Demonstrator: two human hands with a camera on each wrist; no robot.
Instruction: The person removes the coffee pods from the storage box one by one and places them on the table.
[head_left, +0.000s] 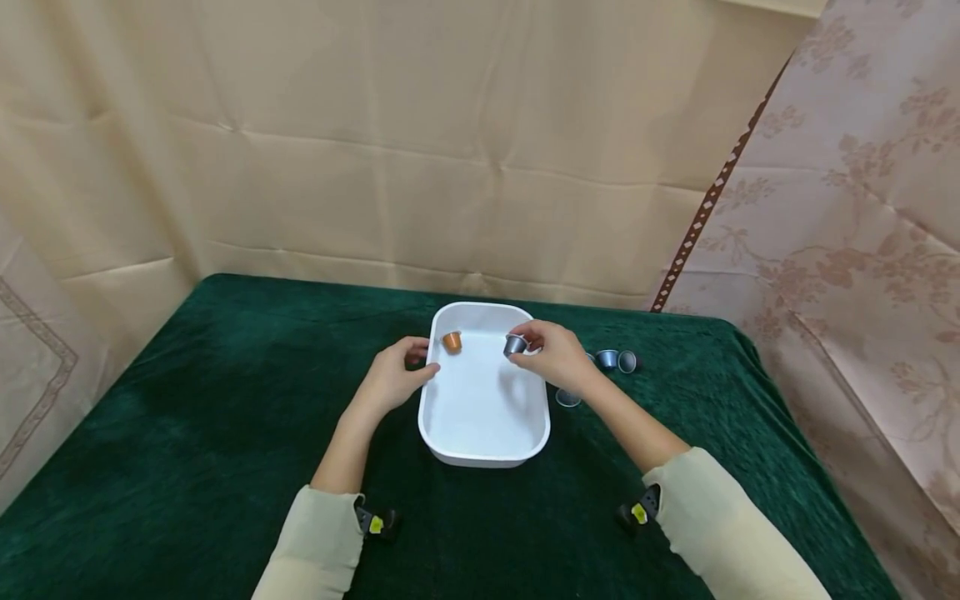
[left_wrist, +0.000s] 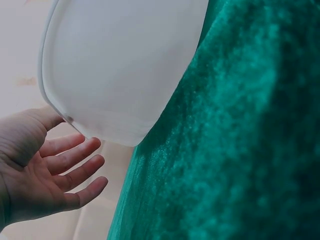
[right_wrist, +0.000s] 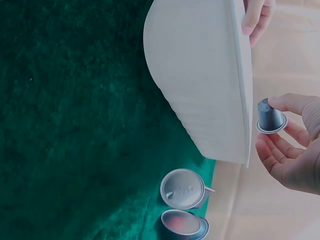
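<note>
My right hand (head_left: 558,358) pinches a dark grey coffee capsule (head_left: 514,345) above the right side of a white plastic tub (head_left: 483,461). In the right wrist view the thumb lies on the narrow end of the capsule (right_wrist: 270,117), with fingers at its flanged rim. An orange coffee capsule (head_left: 452,342) lies inside the tub, near the far left corner. At the tub's left edge, my left hand (head_left: 393,373) has its thumb over the rim and its fingers at the outer wall. The left wrist view shows those fingers (left_wrist: 75,160) spread and slightly bent.
Right of the tub lie more capsules: a blue one (head_left: 606,358), a dark one (head_left: 627,362) and a silver-lidded one (head_left: 567,398). Another is mostly hidden behind my right hand. Green velvety cloth (head_left: 225,417) covers the table, and a beige curtain (head_left: 450,150) hangs behind it.
</note>
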